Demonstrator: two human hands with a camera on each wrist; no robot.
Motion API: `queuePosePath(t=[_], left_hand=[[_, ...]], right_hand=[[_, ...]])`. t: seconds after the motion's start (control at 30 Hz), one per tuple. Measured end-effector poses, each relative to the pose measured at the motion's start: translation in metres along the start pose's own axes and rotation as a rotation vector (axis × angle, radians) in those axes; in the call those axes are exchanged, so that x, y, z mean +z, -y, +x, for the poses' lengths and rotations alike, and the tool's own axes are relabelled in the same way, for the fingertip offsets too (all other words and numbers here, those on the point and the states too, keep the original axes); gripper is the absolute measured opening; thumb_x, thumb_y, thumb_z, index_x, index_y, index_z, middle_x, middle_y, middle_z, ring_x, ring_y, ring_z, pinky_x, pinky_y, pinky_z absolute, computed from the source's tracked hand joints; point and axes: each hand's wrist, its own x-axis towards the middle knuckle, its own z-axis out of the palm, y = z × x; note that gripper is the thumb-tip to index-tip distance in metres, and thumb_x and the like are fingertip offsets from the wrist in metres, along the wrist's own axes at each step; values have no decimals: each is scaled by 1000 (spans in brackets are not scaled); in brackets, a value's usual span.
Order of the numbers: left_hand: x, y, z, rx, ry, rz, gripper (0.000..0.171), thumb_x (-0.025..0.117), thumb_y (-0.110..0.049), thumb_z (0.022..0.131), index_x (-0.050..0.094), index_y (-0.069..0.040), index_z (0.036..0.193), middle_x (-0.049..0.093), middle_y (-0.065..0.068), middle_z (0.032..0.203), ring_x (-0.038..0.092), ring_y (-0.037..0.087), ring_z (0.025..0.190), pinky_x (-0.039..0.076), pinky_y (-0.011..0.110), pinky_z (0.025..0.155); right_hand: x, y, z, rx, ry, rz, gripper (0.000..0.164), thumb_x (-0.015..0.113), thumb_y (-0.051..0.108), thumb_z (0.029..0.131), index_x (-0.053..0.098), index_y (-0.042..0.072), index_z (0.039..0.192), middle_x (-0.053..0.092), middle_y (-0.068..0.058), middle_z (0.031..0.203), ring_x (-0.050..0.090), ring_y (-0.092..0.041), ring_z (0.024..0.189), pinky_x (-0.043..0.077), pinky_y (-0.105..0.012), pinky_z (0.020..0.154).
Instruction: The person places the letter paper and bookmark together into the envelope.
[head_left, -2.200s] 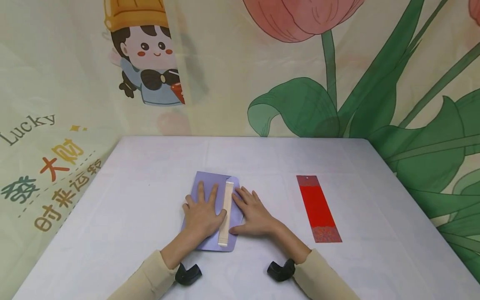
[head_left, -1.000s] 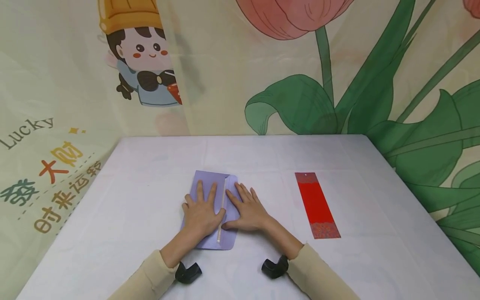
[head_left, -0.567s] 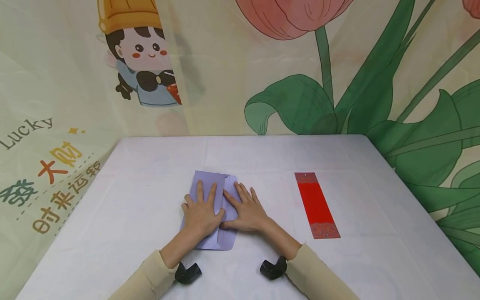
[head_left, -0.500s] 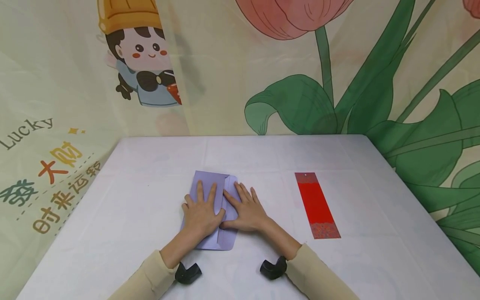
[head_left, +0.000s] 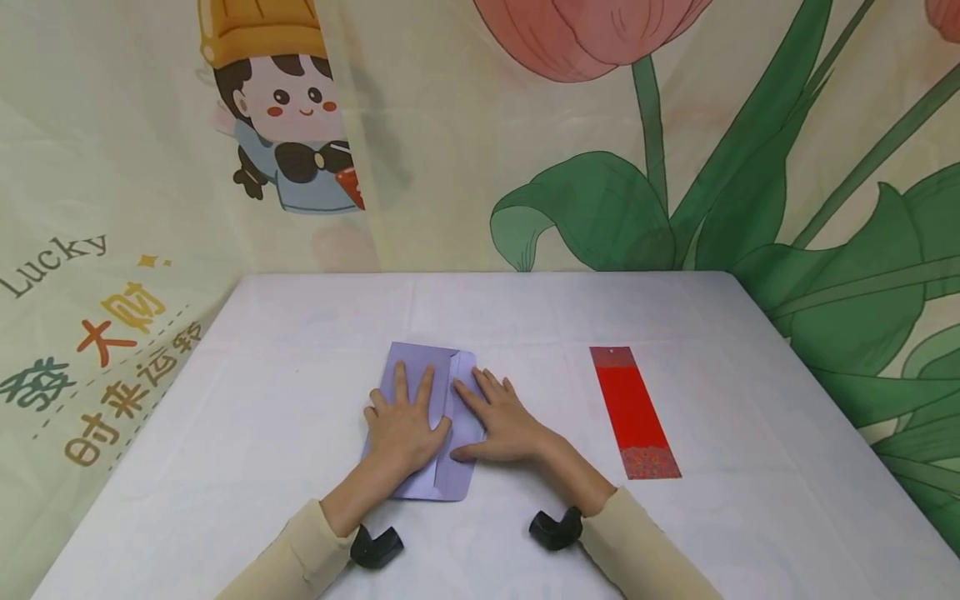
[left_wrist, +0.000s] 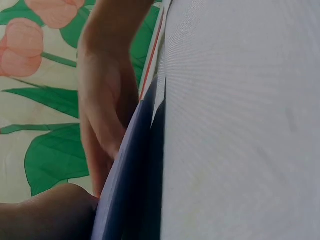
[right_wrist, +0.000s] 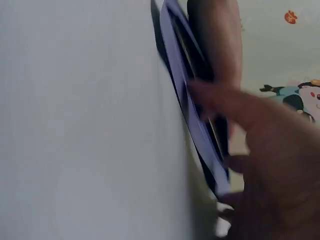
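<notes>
In the head view a purple envelope (head_left: 456, 481) lies flat left of the table's middle, its flap spread to the right. My left hand (head_left: 405, 429) rests on its body with fingers spread. Over the flap is my right hand (head_left: 506, 421), fingers apart, tips near the envelope's mouth. The right wrist view shows the envelope (right_wrist: 172, 45) edge-on, its mouth gaping, a thin pale edge inside; my right hand (right_wrist: 285, 150) blurs in front. The left wrist view has the envelope (left_wrist: 127, 150) side-on, part of my left hand (left_wrist: 50, 215) at lower left.
A red paper strip (head_left: 641, 412) with patterned ends lies to the right on the white-covered table (head_left: 525, 317). Black curved pieces (head_left: 377, 547) sit at both wrists. A printed cloth (head_left: 442, 167) hangs behind the table.
The flat cream strip that lay over the flap slid leftwards into the envelope and left the head view. My right hand followed it left, then drew slightly back right. My left hand stayed put.
</notes>
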Motion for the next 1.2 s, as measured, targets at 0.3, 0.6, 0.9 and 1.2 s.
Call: queuePosePath(t=[0.3,0.6,0.9,1.2], left_hand=[[-2,-4,0,-14,-21,-56,73,50,-45,81,30,-19,146,13,25,149,33,51,98,27,52,72],[-1,-1,2,-19,-11,-46,75,50,-46,80,27,-20,147,11,24,149,33,51,98,27,52,72],[-1,0,-1,-12,-19,-65,75,51,-46,80,29,-19,146,12,25,148,33,51,98,27,52,72],[0,1,0,-1,-29,-57,75,51,-46,79,31,-18,145,13,25,148,33,50,96,27,51,70]], right_hand=[[-72,-30,-73,286,-130,173,65,66,33,83,43,5,137,42,-17,138,35,-35,126,28,-56,98],[-54,-111,-128,511,-341,115,82,66,38,81,29,-4,141,25,-31,140,23,-49,126,36,-60,88],[-29,-127,-127,473,-428,-8,90,68,40,76,27,-7,141,23,-29,144,16,-43,132,5,-59,103],[-30,-126,-127,476,-428,-27,89,67,37,77,26,-10,140,23,-28,145,18,-43,132,6,-60,103]])
